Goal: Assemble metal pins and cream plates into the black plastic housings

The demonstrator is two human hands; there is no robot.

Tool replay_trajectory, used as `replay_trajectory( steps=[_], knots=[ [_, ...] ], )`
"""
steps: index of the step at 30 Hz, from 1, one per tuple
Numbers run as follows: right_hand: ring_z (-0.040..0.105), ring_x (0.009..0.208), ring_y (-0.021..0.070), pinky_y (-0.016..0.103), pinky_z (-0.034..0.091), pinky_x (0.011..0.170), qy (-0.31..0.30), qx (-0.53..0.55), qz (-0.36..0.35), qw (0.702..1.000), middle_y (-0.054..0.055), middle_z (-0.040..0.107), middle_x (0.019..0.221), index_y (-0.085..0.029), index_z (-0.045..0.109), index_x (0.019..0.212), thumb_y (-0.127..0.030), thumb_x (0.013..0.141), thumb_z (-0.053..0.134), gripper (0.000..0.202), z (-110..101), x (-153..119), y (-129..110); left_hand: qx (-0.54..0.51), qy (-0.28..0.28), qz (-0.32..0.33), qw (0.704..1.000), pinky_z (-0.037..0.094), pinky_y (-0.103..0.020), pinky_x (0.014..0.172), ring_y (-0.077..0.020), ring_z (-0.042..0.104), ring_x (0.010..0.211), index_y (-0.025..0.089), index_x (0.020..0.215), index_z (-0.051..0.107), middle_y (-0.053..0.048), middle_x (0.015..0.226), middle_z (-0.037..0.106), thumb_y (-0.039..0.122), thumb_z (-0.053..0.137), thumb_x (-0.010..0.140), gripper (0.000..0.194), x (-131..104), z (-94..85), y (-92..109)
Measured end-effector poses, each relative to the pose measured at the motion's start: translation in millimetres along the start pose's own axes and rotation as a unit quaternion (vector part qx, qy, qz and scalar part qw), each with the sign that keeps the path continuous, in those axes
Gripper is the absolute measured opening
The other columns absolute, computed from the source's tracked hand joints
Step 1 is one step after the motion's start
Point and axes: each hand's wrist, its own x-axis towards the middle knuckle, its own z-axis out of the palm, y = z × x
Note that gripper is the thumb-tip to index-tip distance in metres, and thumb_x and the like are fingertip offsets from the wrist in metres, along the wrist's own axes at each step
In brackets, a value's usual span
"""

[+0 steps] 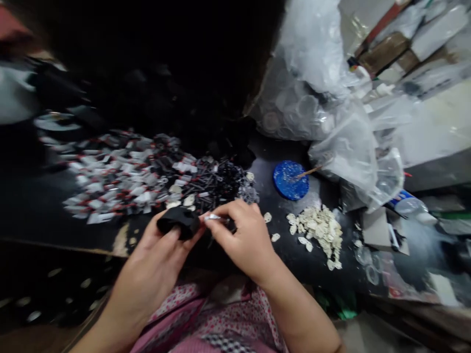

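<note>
My left hand (158, 260) is closed around a black hollow plastic part (184, 218), its dark opening facing left. Close against the part's right side, my right hand (246, 235) pinches a small whitish-silver piece (212, 217) between thumb and fingers. What kind of piece it is, and whether it touches the black part, I cannot make out. Just beyond the hands lies a heap of small black parts (221, 179). To its left spreads a large pile of small grey-white pieces with red ends (121, 176).
A blue round lid (290, 180) with a thin wooden stick (309, 172) lies right of the hands. Nearer is a pile of cream-coloured flat pieces (322, 230). Clear plastic bags (298, 108) crowd the back right. The dark table's front edge (73, 248) runs below the piles.
</note>
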Motion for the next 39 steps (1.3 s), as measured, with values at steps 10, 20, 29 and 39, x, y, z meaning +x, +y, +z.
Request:
replay_trajectory(
  steps=[10, 20, 29, 39],
  knots=[
    [0.064, 0.085, 0.0238, 0.037, 0.038, 0.080, 0.170, -0.239, 0.178, 0.939, 0.006, 0.073, 0.095, -0.019, 0.068, 0.093, -0.032, 0.093, 0.065, 0.013, -104, -18, 82, 0.133, -0.071, -0.050, 0.987, 0.058, -0.031, 0.090, -0.0247, 0.071, 0.103, 0.026, 0.109, 0.068, -0.002, 0.105, 0.077, 0.031, 0.075, 0.085, 0.026, 14, 1.5, -12],
    [0.065, 0.089, 0.0247, 0.038, 0.037, 0.080, 0.059, -0.341, 0.177, 0.921, 0.008, 0.073, 0.098, -0.018, 0.067, 0.099, -0.027, 0.096, 0.056, 0.014, -117, -3, 105, 0.153, -0.038, -0.066, 0.985, 0.059, -0.032, 0.083, -0.0231, 0.068, 0.095, 0.026, 0.100, 0.071, -0.001, 0.099, 0.077, 0.030, 0.076, 0.084, 0.017, 14, 12.3, -9],
    [0.065, 0.091, 0.0251, 0.038, 0.036, 0.082, 0.067, -0.346, 0.168, 0.921, 0.008, 0.073, 0.103, -0.018, 0.067, 0.101, -0.027, 0.096, 0.056, 0.015, -113, 0, 111, 0.156, -0.035, -0.056, 0.986, 0.056, -0.038, 0.088, -0.0242, 0.068, 0.096, 0.027, 0.097, 0.072, 0.000, 0.098, 0.077, 0.030, 0.074, 0.084, 0.013, 16, 13.0, -11],
    [0.065, 0.089, 0.0246, 0.038, 0.039, 0.082, 0.094, -0.278, 0.169, 0.941, 0.006, 0.073, 0.096, -0.019, 0.068, 0.095, -0.029, 0.093, 0.059, 0.013, -120, 4, 112, 0.142, -0.035, -0.060, 0.987, 0.055, -0.037, 0.087, -0.0233, 0.068, 0.094, 0.027, 0.097, 0.071, 0.000, 0.095, 0.077, 0.031, 0.073, 0.086, 0.012, 16, 12.7, -10]
  ],
)
